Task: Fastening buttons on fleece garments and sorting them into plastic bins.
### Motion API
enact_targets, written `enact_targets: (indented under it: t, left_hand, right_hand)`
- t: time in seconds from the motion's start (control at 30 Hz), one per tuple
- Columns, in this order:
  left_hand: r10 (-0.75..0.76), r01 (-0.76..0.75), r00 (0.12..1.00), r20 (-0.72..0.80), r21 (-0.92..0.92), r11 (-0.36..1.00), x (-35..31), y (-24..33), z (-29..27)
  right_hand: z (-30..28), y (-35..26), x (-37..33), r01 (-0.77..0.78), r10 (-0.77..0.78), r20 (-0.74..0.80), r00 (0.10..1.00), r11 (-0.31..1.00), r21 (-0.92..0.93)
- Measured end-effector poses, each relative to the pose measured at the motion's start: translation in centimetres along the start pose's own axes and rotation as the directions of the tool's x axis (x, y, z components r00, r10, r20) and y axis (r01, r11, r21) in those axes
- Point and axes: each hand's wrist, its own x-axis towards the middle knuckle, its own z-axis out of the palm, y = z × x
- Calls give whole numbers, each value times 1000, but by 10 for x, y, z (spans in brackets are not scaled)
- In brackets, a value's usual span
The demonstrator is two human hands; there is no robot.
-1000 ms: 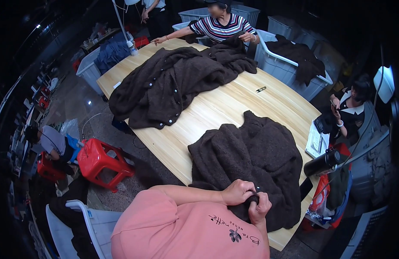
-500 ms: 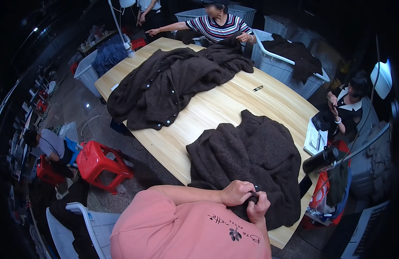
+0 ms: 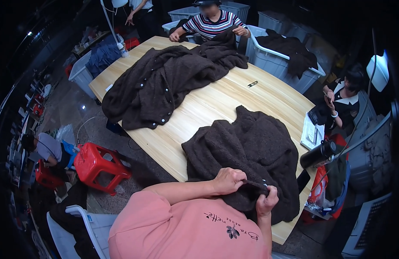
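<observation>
A dark brown fleecy garment (image 3: 247, 146) lies bunched on the near end of the wooden table (image 3: 199, 108). My left hand (image 3: 228, 180) is closed on its near edge. Just to the right, my right hand (image 3: 267, 201) pinches the same edge, and a stretch of cloth spans between the two. Small pale buttons (image 3: 264, 183) show on the cloth above my right fingers. Part of the garment near my body is hidden behind my hands.
More dark garments (image 3: 160, 82) with pale buttons cover the far left of the table; a co-worker (image 3: 212, 23) handles their far end. Thread snips (image 3: 252, 83) lie near the right edge. A black flask (image 3: 318, 154) stands at right. A red stool (image 3: 100, 166) is at left.
My hands have drawn apart, stretching the garment's edge between them; the left went up and left, the right slightly right. The co-worker's outstretched arm has come back to the table.
</observation>
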Motion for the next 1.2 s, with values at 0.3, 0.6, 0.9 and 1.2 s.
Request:
enact_targets:
  t: [0.3, 0.6, 0.9, 1.2]
  left_hand:
    - [-163, 179, 979, 122, -134, 975, -6, -21, 13]
    - [-102, 240, 929, 356, -369, 898, -2, 2, 17]
    - [-480, 574, 776, 408, -772, 273, 15, -1, -6]
    - [-526, 543, 757, 387, -821, 178, 26, -4, -1]
  right_hand:
    - [-9, -18, 13, -115, 178, 579, 795, 983, -145]
    - [-7, -26, 0, -328, 180, 389, 903, 874, 358]
    - [-6, -30, 9, -83, 89, -58, 994, 991, 103]
    - [6, 3, -48, -384, 404, 225, 887, 915, -127]
